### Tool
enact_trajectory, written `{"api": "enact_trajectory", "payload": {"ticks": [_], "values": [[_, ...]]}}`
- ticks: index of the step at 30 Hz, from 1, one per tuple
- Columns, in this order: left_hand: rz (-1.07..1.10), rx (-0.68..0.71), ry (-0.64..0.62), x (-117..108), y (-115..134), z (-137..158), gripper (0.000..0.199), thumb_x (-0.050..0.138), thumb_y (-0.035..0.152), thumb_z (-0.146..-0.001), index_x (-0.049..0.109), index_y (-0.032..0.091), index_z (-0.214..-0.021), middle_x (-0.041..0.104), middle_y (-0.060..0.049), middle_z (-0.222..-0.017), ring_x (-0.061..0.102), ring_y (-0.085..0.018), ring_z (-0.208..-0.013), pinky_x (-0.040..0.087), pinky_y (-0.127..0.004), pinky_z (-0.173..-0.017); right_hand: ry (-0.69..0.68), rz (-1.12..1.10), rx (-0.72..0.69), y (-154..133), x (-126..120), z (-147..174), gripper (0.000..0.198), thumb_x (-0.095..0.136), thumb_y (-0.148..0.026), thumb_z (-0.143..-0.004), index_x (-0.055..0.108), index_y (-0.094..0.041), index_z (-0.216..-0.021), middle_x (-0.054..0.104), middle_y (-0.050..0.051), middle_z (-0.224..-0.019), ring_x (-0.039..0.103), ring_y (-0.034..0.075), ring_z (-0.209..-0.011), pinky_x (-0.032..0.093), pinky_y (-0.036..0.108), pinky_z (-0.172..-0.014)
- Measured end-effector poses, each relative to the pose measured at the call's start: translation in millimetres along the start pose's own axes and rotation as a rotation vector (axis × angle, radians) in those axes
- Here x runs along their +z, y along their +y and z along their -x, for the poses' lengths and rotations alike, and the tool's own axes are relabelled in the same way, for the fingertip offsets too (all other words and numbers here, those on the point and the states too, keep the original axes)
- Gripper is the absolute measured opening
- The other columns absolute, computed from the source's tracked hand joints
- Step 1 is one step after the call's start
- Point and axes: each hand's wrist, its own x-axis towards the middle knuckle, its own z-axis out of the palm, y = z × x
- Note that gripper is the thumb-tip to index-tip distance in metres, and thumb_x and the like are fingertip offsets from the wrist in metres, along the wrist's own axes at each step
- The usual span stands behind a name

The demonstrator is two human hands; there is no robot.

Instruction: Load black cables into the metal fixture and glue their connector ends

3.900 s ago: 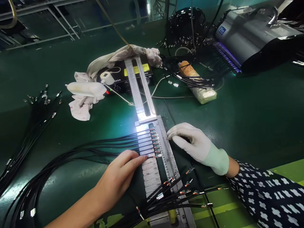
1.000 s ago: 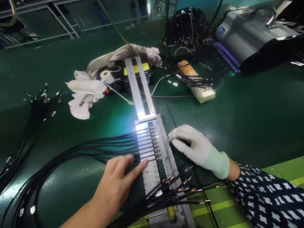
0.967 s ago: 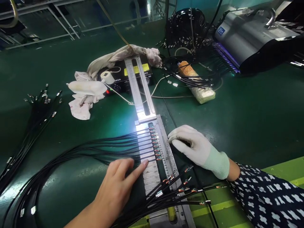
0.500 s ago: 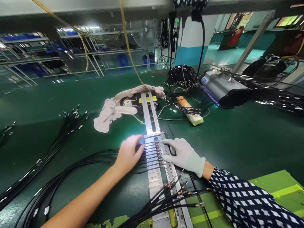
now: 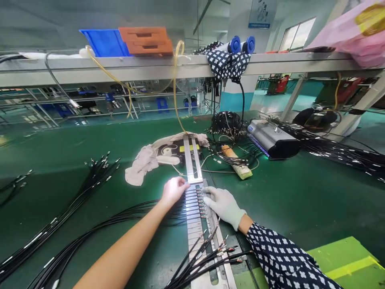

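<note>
In the head view, lettering on the black box [image 5: 179,155], its yellow label [image 5: 182,149] and the wall poster [image 5: 260,14] was too small to read. A blue bin [image 5: 104,43] and orange bins [image 5: 146,40] sat on the shelf [image 5: 144,69], contents hidden. On the tabletop [image 5: 285,200], black cables [image 5: 132,214] lay across the slotted metal jig [image 5: 195,230]; the left hand's [image 5: 174,190] fingers bunched at its edge, grip unclear, while the gloved right hand's [image 5: 225,204] thumb and forefinger were spread.

- A blue bin [image 5: 104,43] stands on the shelf [image 5: 150,66] above the desk [image 5: 285,204].
- Orange trays [image 5: 146,41] are stacked just beside the bin.
- Patterned cloth [image 5: 227,66] drapes over the shelf's near edge.
- A pink bag [image 5: 345,34] overhangs the shelf's right end.
- A blue stool [image 5: 163,104] stands beyond the desk's far edge.
</note>
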Motion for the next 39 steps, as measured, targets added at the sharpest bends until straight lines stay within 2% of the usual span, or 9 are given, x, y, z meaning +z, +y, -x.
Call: {"api": "enact_trajectory", "payload": {"ticks": [12, 20, 23, 27, 30, 32, 33, 35, 39], "values": [[-0.044, -0.017, 0.010, -4, 13, 9, 0.033, 0.060, 0.041, -0.093, 0.064, 0.011, -0.105, 0.066, -0.007, -0.107, 0.063, -0.017, -0.102, 0.052, -0.040, -0.096, 0.034, -0.068, 0.018, 0, 6, 2, 0.037, 0.054, -0.043, -0.099, 0.063, -0.015, -0.120, 0.066, 0.009, -0.113, 0.063, 0.020, -0.108, 0.050, 0.044, -0.101], [-0.035, -0.014, -0.011, -8, 25, 5, 0.032, 0.060, 0.039, -0.094, 0.063, 0.011, -0.108, 0.066, -0.007, -0.104, 0.064, -0.016, -0.097, 0.054, -0.038, -0.092, -0.016, -0.175, -0.042, 10, 0, -6, 0.037, 0.055, -0.044, -0.097, 0.062, -0.017, -0.121, 0.068, 0.008, -0.108, 0.065, 0.019, -0.100, 0.051, 0.041, -0.098], [-0.007, 0.043, -0.027, -23, 26, 39, 0.038, 0.058, 0.033, -0.094, 0.056, 0.012, -0.126, 0.068, -0.007, -0.103, 0.065, -0.017, -0.096, 0.053, -0.038, -0.094, -0.109, -0.269, -0.096, 25, -13, 5, 0.041, 0.052, -0.046, -0.097, 0.059, -0.019, -0.128, 0.070, 0.006, -0.097, 0.066, 0.018, -0.090, 0.053, 0.032, -0.089], [-0.039, 0.210, -0.030, -38, -5, 160, 0.042, 0.057, 0.039, -0.093, 0.053, 0.025, -0.132, 0.057, -0.006, -0.134, 0.051, -0.020, -0.127, 0.039, -0.038, -0.114, -0.130, -0.374, -0.048, 51, -28, 42, 0.054, 0.043, -0.058, -0.096, 0.056, -0.019, -0.131, 0.069, 0.005, -0.086, 0.064, 0.019, -0.083, 0.051, 0.032, -0.083], [-0.211, 0.511, 0.007, -30, -43, 253, 0.062, 0.058, 0.058, -0.088, 0.046, 0.023, -0.138, 0.061, -0.010, -0.124, 0.057, -0.022, -0.112, 0.051, -0.034, -0.095, -0.134, -0.420, 0.057, 66, -28, 60, 0.056, 0.049, -0.064, -0.091, 0.060, -0.022, -0.126, 0.070, 0.006, -0.098, 0.065, 0.021, -0.090, 0.049, 0.032, -0.086], [-0.267, 0.603, 0.199, -19, -65, 284, 0.049, 0.049, 0.057, -0.093, 0.054, 0.018, -0.123, 0.063, -0.008, -0.094, 0.058, -0.018, -0.082, 0.050, -0.027, -0.071, -0.131, -0.447, 0.126, 68, -23, 60, 0.057, 0.052, -0.068, -0.088, 0.061, -0.024, -0.123, 0.069, 0.005, -0.098, 0.064, 0.021, -0.091, 0.049, 0.031, -0.086], [-0.307, 0.630, 0.239, -16, -72, 287, 0.044, 0.042, 0.053, -0.097, 0.056, 0.017, -0.118, 0.062, -0.008, -0.087, 0.056, -0.018, -0.077, 0.048, -0.027, -0.069, -0.118, -0.451, 0.153, 68, -21, 57, 0.057, 0.053, -0.068, -0.087, 0.062, -0.024, -0.122, 0.069, 0.004, -0.095, 0.064, 0.021, -0.090, 0.049, 0.031, -0.086], [-0.383, 0.664, 0.190, -20, -81, 275, 0.030, 0.037, 0.038, -0.101, 0.057, 0.016, -0.109, 0.059, -0.006, -0.081, 0.052, -0.017, -0.072, 0.045, -0.027, -0.067, -0.079, -0.444, 0.184, 66, -17, 52, 0.056, 0.052, -0.068, -0.087, 0.062, -0.023, -0.119, 0.069, 0.004, -0.089, 0.063, 0.021, -0.088, 0.049, 0.031, -0.084], [-0.488, 0.824, -0.002, -69, -99, 220, 0.018, 0.043, 0.025, -0.099, 0.057, 0.016, -0.093, 0.053, -0.003, -0.073, 0.046, -0.015, -0.066, 0.037, -0.026, -0.061, -0.062, -0.443, 0.196, 61, -17, 50, 0.053, 0.051, -0.067, -0.089, 0.063, -0.023, -0.116, 0.069, 0.003, -0.087, 0.063, 0.020, -0.089, 0.048, 0.030, -0.084]]}}
